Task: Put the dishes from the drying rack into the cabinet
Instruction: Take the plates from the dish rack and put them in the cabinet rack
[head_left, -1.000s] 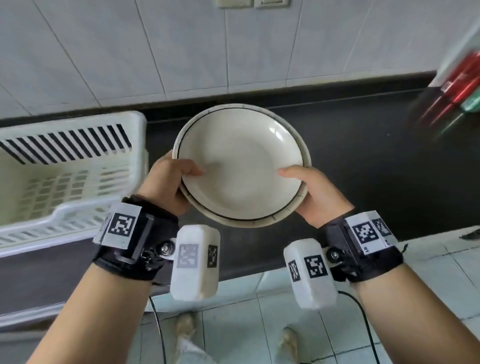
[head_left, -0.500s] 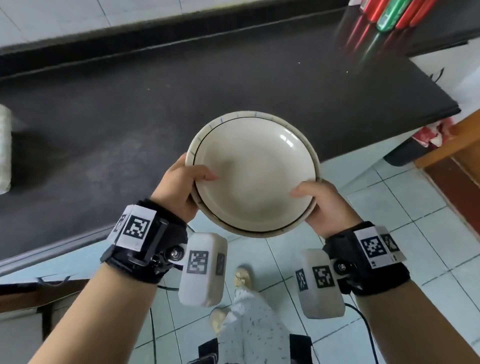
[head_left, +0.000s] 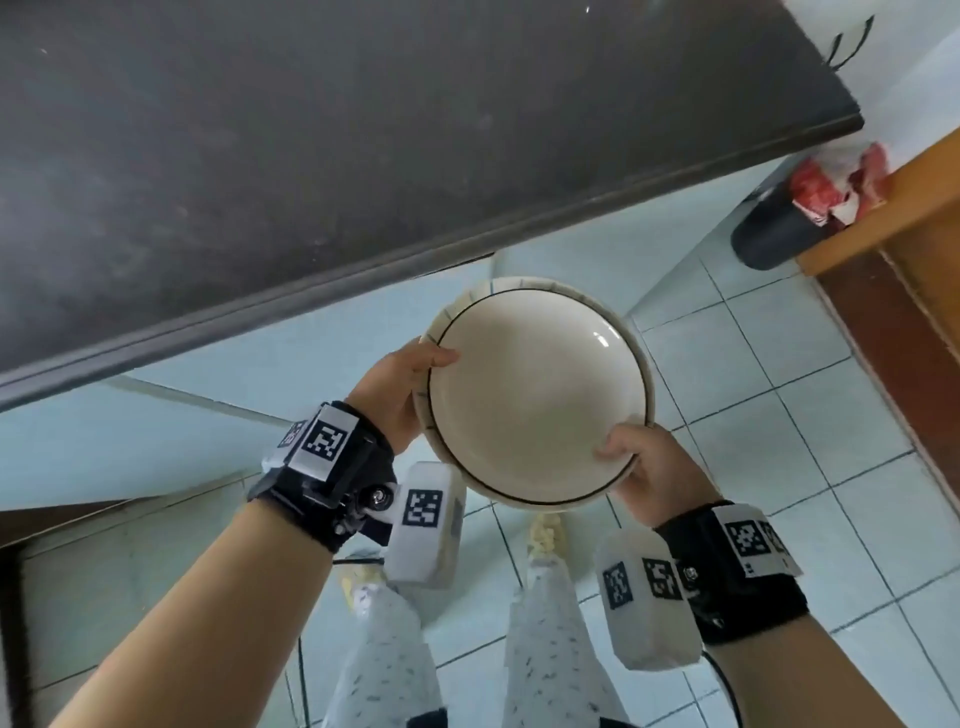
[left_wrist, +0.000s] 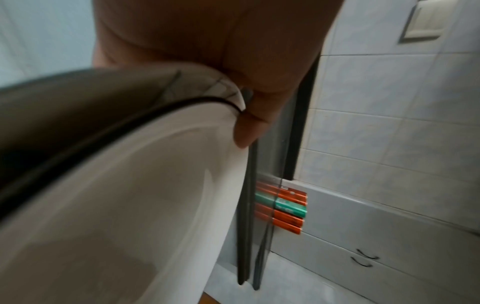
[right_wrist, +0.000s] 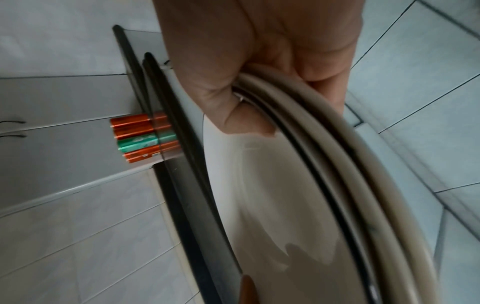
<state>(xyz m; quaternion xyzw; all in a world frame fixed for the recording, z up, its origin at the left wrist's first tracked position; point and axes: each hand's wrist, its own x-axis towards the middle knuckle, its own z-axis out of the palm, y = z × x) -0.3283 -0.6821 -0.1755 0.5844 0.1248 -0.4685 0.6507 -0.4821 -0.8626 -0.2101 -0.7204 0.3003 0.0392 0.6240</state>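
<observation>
Dish (head_left: 537, 395), a cream bowl-like plate with a thin dark line inside its rim, is being held in the air with both hands, out past the front edge of the dark bench (head_left: 363, 130) and above the pale tiled floor (head_left: 831, 467). The left hand (head_left: 397, 395) is gripping the rim on its left side, thumb lying over the edge, as the left wrist view (left_wrist: 249, 115) is also showing. The right hand (head_left: 649, 473) is gripping the near right part of the rim, thumb curled onto the inner face and fingers going underneath; in the right wrist view (right_wrist: 233, 92) the rim is running between thumb and fingers. Both wrists are wearing black straps carrying white marker blocks. Beyond the bench end, a dark bin (head_left: 774, 234) is standing on the floor beside a wooden frame (head_left: 909, 218). Red and green packets (left_wrist: 281, 206) are showing at the bench's far end in the wrist views.
</observation>
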